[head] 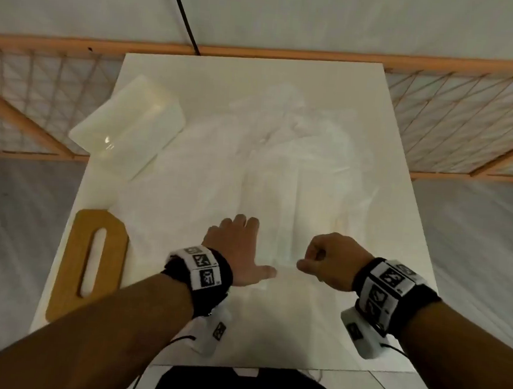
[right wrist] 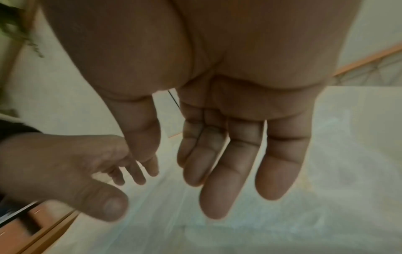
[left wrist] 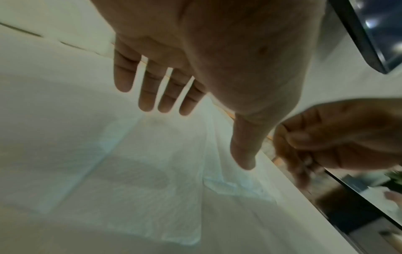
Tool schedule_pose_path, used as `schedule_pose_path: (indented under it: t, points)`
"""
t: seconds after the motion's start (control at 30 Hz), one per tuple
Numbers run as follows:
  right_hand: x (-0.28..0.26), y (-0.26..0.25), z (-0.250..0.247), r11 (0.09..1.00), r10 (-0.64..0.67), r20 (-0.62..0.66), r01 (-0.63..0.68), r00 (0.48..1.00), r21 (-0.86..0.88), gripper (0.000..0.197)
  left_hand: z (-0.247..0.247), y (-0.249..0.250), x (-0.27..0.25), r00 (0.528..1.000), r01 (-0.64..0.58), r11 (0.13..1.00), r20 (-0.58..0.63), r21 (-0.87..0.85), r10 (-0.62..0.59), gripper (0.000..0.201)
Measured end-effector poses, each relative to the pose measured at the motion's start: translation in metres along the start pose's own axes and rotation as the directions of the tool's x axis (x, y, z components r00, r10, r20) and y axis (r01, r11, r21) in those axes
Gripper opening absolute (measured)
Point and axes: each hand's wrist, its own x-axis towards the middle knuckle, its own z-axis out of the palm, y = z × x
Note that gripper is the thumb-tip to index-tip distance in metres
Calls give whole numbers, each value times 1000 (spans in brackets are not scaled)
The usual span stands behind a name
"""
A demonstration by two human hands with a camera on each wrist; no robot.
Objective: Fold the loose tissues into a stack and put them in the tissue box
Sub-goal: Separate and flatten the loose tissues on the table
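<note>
The left hand [head: 235, 248] lies flat, fingers spread, over the tissues [head: 281, 171]. The right hand [head: 333, 260] hangs loosely curled and holds nothing. To fold well, pin one tissue flat and lift only its near edge.

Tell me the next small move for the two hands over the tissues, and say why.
Probably lower the left hand flat onto the near tissue and let the right hand pinch its near edge to fold it over. The tissues lie spread, unfolded; the left fingers are straight above them, the right holds nothing, and the tissue box waits at far left.
</note>
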Motion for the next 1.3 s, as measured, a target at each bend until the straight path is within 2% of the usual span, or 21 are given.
schedule_pose_path:
  t: [0.1, 0.23, 0.3, 0.4, 0.57, 0.63, 0.73, 0.8, 0.87, 0.9, 0.97, 1.03, 1.1, 1.13, 1.17, 1.23, 1.27, 1.3]
  points:
    - [23, -7, 2, 986, 62, -63, -51, 996, 161, 24, 8, 15, 20, 999, 47, 999, 8, 1, -47, 105]
    - [44, -20, 4, 939, 137, -97, -98, 986, 329, 24, 15, 18, 44, 996, 74, 997, -54, -7, -74, 106]
    - [48, -25, 7, 932, 160, -96, -118, 982, 342, 27, 19, 16, 49, 994, 85, 996, -71, -10, -86, 103]
    - [55, -27, 13, 917, 170, -93, -123, 981, 380, 33, 20, 17, 54, 993, 87, 995, -75, -40, -90, 83]
    - [62, -26, 16, 914, 124, -105, -72, 987, 399, 38, 7, 4, 57, 993, 108, 960, -11, -259, -115, 38]
    - [64, -26, 14, 926, 101, -171, -29, 980, 377, 44, 0, -7, 55, 994, 52, 927, -69, -371, -83, 15]
    - [62, -28, 5, 951, -46, -276, 127, 960, 282, 77, -8, -20, 47, 985, -124, 892, -163, -435, 57, 24]
    - [62, -30, -3, 954, -174, -261, 229, 949, 195, 101, -12, -27, 40, 961, -269, 876, -166, -401, 219, 18]
    - [62, -32, -10, 948, -277, -201, 302, 940, 105, 109, -13, -33, 34, 928, -373, 845, -141, -384, 345, 12]
    - [63, -32, -12, 941, -316, -168, 331, 934, 71, 104, -13, -35, 31, 912, -409, 831, -128, -378, 390, 12]
    - [66, -32, -12, 933, -348, -113, 356, 931, 55, 82, -18, -38, 28, 898, -428, 810, -91, -401, 430, 14]
    - [68, -29, -10, 946, -301, -83, 308, 950, 99, 63, -25, -45, 30, 903, -407, 800, -61, -441, 425, 18]
    - [70, -24, -12, 958, -226, -86, 237, 970, 161, 54, -33, -55, 37, 932, -337, 788, -66, -516, 356, 17]
    - [71, -21, -14, 954, -201, -105, 219, 974, 203, 45, -38, -61, 41, 960, -255, 752, -69, -608, 270, 13]
    - [71, -19, -16, 946, -172, -136, 202, 976, 253, 38, -42, -67, 44, 986, -152, 662, -62, -734, 157, 9]
    - [73, -13, -23, 915, -71, -227, 154, 971, 373, 25, -47, -79, 49, 998, 49, 334, 36, -941, -46, 13]
    - [73, -11, -26, 883, -14, -270, 139, 963, 448, 17, -47, -84, 49, 991, 118, 166, 106, -979, -80, 20]
    - [72, -8, -30, 847, 35, -304, 133, 952, 514, 11, -47, -86, 47, 984, 162, 39, 158, -986, -77, 29]
